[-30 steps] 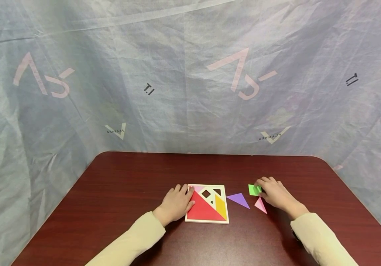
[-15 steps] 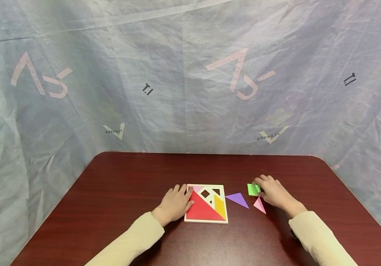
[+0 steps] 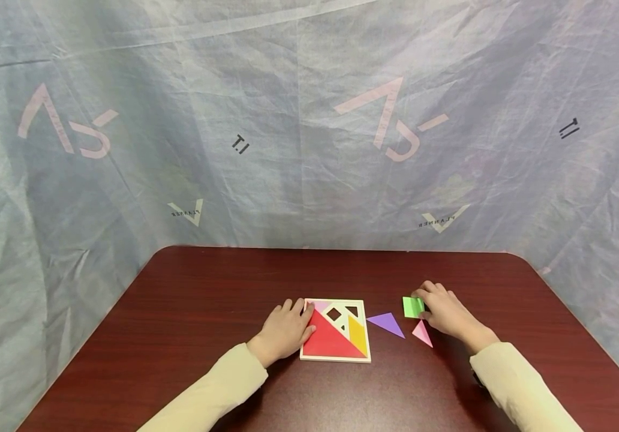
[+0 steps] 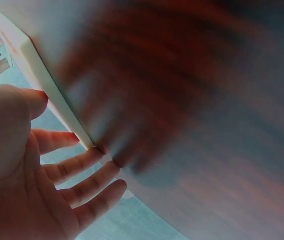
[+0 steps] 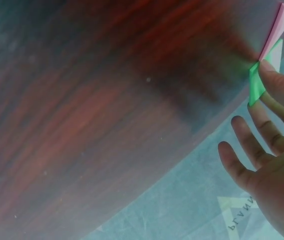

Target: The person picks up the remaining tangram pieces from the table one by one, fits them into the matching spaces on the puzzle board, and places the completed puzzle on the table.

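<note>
My left hand [image 3: 281, 331] rests on the left edge of a white square tangram tray [image 3: 336, 361], thumb and forefinger over a large red triangle [image 3: 331, 342]. In the left wrist view, the fingers lie along the tray's side [image 4: 51, 87], fairly straight. My right hand [image 3: 450, 313] pinches a green square tangram piece [image 3: 411, 307] between thumb and fingers at its right side. The right wrist view shows the thumb on one edge of the green piece [image 5: 256, 85], with the other fingers spread. A pink triangle [image 3: 422, 333] lies just in front of it.
A purple triangle [image 3: 387, 324] lies between the tray and the green square, one tip at the tray's right edge. A yellow parallelogram [image 3: 358, 336] sits in the tray beside several dark cut-outs. A grey printed cloth [image 3: 299, 180] hangs behind the dark red table [image 3: 245, 270].
The right hand has shifted very slightly, and the green square has tilted or turned a little with it. The left hand and tray stay in place.
</note>
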Demonstrator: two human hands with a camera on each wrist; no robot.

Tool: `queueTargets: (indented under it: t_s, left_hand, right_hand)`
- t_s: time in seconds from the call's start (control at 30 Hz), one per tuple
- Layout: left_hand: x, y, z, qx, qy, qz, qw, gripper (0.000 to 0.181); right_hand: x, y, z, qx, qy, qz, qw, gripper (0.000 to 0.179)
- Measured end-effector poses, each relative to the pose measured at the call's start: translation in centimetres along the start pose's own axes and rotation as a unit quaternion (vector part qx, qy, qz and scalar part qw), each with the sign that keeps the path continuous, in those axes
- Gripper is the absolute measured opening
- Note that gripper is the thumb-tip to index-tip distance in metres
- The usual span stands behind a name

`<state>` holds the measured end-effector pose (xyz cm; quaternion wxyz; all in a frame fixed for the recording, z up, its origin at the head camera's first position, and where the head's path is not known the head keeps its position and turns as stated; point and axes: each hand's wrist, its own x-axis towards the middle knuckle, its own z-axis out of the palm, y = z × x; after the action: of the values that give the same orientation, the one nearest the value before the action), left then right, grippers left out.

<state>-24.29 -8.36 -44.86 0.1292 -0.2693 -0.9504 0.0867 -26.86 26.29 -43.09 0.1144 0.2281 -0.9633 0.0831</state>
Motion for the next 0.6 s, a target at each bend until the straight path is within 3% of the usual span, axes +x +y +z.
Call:
queueTargets:
  t_s: [0.6]
  left_hand:
    - [0.04,-0.06,-0.26,0.001,-0.002,0.0,1.0,0.048]
  right_hand:
    - [0.06,0.27,-0.25,-0.005,0.004,-0.007,1.0,0.034]
